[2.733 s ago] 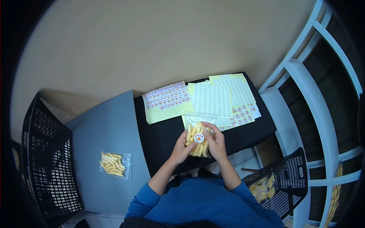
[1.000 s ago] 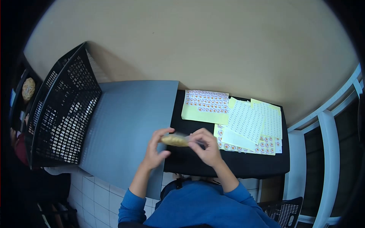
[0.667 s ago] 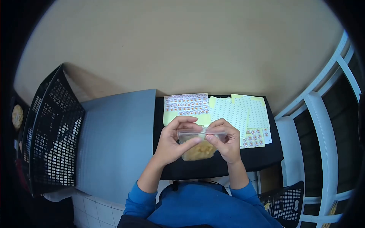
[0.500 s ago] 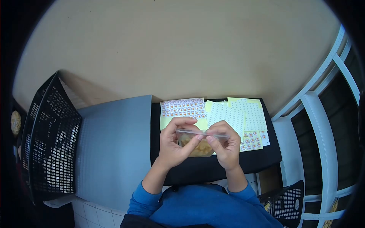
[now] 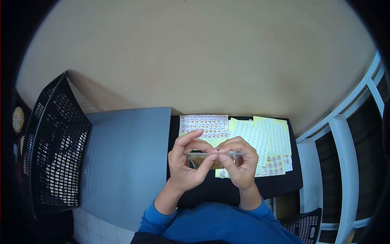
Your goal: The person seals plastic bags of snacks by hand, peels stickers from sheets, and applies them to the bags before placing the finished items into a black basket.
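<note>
I hold a small clear zip bag of yellow snack sticks with both hands above a black table. My left hand pinches the bag's top strip from the left, thumb and fingers closed on it. From the right, my right hand pinches the same strip. The bag is seen edge-on, and most of its contents are hidden behind my fingers.
Sheets of round orange stickers and yellow backing sheets lie on the black table behind my hands. A grey table stands to the left. A black mesh basket sits at its far left. White window frames run along the right.
The bag has tilted from showing its face to edge-on, and my fingers have come together along its top strip. The view has shifted slightly.
</note>
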`<move>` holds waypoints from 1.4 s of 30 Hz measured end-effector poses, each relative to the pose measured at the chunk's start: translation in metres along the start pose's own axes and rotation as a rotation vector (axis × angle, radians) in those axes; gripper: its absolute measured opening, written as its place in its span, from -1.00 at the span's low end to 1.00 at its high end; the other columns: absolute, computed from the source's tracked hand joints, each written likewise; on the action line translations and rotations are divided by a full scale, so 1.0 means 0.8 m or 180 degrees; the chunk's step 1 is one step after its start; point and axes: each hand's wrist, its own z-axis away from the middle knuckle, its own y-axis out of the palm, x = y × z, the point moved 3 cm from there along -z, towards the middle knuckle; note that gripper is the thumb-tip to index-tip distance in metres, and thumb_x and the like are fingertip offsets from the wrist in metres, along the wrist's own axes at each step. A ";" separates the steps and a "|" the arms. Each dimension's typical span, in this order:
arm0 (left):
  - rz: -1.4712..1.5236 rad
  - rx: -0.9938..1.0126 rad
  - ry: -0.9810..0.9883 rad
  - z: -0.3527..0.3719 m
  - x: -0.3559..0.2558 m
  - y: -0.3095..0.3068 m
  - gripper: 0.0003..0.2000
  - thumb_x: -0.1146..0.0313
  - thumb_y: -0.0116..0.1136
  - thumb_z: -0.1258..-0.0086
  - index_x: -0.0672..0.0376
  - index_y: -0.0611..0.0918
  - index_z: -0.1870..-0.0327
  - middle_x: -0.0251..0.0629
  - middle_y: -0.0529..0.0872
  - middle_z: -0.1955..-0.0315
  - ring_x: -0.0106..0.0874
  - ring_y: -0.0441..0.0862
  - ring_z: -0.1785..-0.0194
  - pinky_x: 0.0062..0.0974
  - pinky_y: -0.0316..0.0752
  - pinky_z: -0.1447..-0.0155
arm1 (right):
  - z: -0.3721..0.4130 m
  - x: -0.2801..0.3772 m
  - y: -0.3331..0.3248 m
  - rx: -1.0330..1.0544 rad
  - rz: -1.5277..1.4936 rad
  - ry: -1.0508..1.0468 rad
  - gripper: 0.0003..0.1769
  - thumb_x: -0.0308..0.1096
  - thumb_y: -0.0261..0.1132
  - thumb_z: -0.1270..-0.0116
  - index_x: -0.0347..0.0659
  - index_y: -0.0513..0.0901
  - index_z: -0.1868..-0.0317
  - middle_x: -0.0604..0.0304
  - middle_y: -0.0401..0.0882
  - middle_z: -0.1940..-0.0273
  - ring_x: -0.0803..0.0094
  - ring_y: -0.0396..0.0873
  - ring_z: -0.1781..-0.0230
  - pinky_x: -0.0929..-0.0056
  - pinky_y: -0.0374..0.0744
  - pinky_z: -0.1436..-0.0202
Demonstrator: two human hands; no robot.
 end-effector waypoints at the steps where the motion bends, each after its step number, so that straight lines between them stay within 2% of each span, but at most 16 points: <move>1: 0.0026 -0.0028 -0.0051 0.000 0.001 0.000 -0.49 0.63 0.22 -0.02 0.29 0.34 -0.06 -0.28 0.64 0.54 -0.54 0.60 0.38 -0.62 0.44 0.17 | 0.000 0.000 0.001 -0.0030 -0.0001 -0.0028 -0.93 -0.58 0.25 -0.07 -0.30 0.56 0.39 0.13 0.57 0.40 0.43 0.54 0.37 0.53 0.47 0.26; 6: 0.0116 -0.0068 -0.0281 0.003 0.003 0.000 -0.46 0.63 0.21 -0.04 0.31 0.29 -0.09 -0.28 0.64 0.52 -0.55 0.60 0.36 -0.63 0.42 0.17 | 0.003 -0.005 0.005 -0.0169 -0.0056 0.0067 -0.92 -0.57 0.26 -0.07 -0.31 0.56 0.39 0.12 0.57 0.40 0.43 0.54 0.37 0.53 0.47 0.26; 8: 0.0210 -0.0038 -0.0455 0.003 0.003 0.001 -0.43 0.63 0.20 -0.04 0.35 0.25 -0.12 -0.29 0.59 0.51 -0.55 0.54 0.34 -0.62 0.39 0.14 | 0.005 -0.008 0.006 -0.0198 -0.0069 0.0090 -0.92 -0.57 0.26 -0.07 -0.31 0.56 0.38 0.11 0.57 0.40 0.43 0.54 0.36 0.53 0.47 0.25; 15: 0.0418 -0.0071 -0.0626 0.002 0.003 0.001 -0.50 0.65 0.18 -0.08 0.31 0.28 -0.07 -0.26 0.62 0.48 -0.55 0.57 0.32 -0.63 0.44 0.18 | 0.008 -0.012 0.008 -0.0285 0.0134 0.0202 -0.92 -0.56 0.26 -0.08 -0.30 0.53 0.39 0.12 0.56 0.40 0.45 0.49 0.36 0.51 0.43 0.21; 17: 0.0446 -0.0150 -0.0826 0.003 0.007 0.003 -0.47 0.63 0.18 -0.08 0.34 0.25 -0.10 -0.28 0.57 0.47 -0.58 0.52 0.33 -0.65 0.42 0.17 | 0.010 -0.011 0.011 -0.0329 0.0185 0.0242 -0.92 -0.55 0.27 -0.08 -0.30 0.53 0.39 0.13 0.55 0.40 0.45 0.49 0.36 0.51 0.42 0.21; 24: 0.0376 -0.0154 -0.0671 0.003 0.009 0.004 -0.43 0.64 0.17 -0.07 0.35 0.22 -0.14 -0.28 0.57 0.46 -0.57 0.53 0.33 -0.67 0.44 0.19 | 0.015 -0.012 0.013 -0.0550 -0.0187 0.0198 -0.93 -0.51 0.18 -0.19 -0.31 0.47 0.32 0.14 0.48 0.37 0.45 0.45 0.31 0.52 0.41 0.17; 26: 0.0493 -0.0048 -0.0645 0.004 0.007 0.004 -0.35 0.64 0.18 -0.07 0.37 0.15 -0.22 -0.24 0.62 0.47 -0.56 0.59 0.32 -0.64 0.47 0.18 | 0.017 -0.012 0.009 -0.0566 -0.0244 0.0231 -0.94 -0.51 0.15 -0.21 -0.30 0.46 0.31 0.13 0.48 0.36 0.45 0.45 0.31 0.53 0.41 0.17; 28: 0.0555 0.0006 -0.0561 0.000 0.008 0.004 -0.30 0.64 0.19 -0.06 0.38 0.11 -0.25 -0.24 0.63 0.47 -0.55 0.60 0.33 -0.64 0.47 0.18 | 0.018 -0.008 0.009 -0.0360 -0.0034 0.0092 -0.95 -0.51 0.14 -0.22 -0.30 0.46 0.32 0.12 0.47 0.34 0.45 0.45 0.31 0.53 0.41 0.17; 32: 0.0508 0.0127 -0.0472 0.001 0.011 0.003 -0.20 0.64 0.22 -0.03 0.41 0.01 -0.30 -0.25 0.66 0.49 -0.55 0.62 0.34 -0.65 0.47 0.17 | 0.020 -0.010 0.011 -0.0359 0.0067 0.0177 -0.95 -0.50 0.15 -0.23 -0.29 0.46 0.31 0.12 0.47 0.33 0.44 0.46 0.31 0.52 0.41 0.15; 35: 0.0460 -0.0128 -0.0571 0.002 0.008 0.005 -0.21 0.65 0.21 -0.01 0.43 0.04 -0.28 -0.25 0.63 0.53 -0.56 0.59 0.39 -0.67 0.47 0.22 | 0.017 -0.006 0.017 -0.0416 -0.0030 0.0119 -0.95 -0.50 0.15 -0.23 -0.30 0.46 0.31 0.12 0.48 0.35 0.43 0.46 0.31 0.50 0.41 0.13; 37: 0.0425 -0.0177 -0.0558 0.002 0.010 0.005 -0.22 0.65 0.21 -0.01 0.43 0.04 -0.28 -0.25 0.63 0.53 -0.56 0.59 0.39 -0.68 0.47 0.22 | 0.016 -0.007 0.018 -0.0701 -0.0477 0.0040 -0.95 -0.50 0.14 -0.23 -0.30 0.45 0.32 0.12 0.47 0.35 0.42 0.47 0.30 0.49 0.40 0.12; 42: 0.0378 -0.0171 -0.0520 0.003 0.010 0.007 -0.24 0.66 0.19 -0.03 0.43 0.05 -0.28 -0.24 0.63 0.52 -0.55 0.58 0.39 -0.67 0.47 0.21 | 0.023 -0.015 0.012 -0.0689 -0.0189 0.0078 -0.94 -0.49 0.11 -0.24 -0.31 0.44 0.31 0.11 0.46 0.34 0.42 0.47 0.26 0.51 0.40 0.11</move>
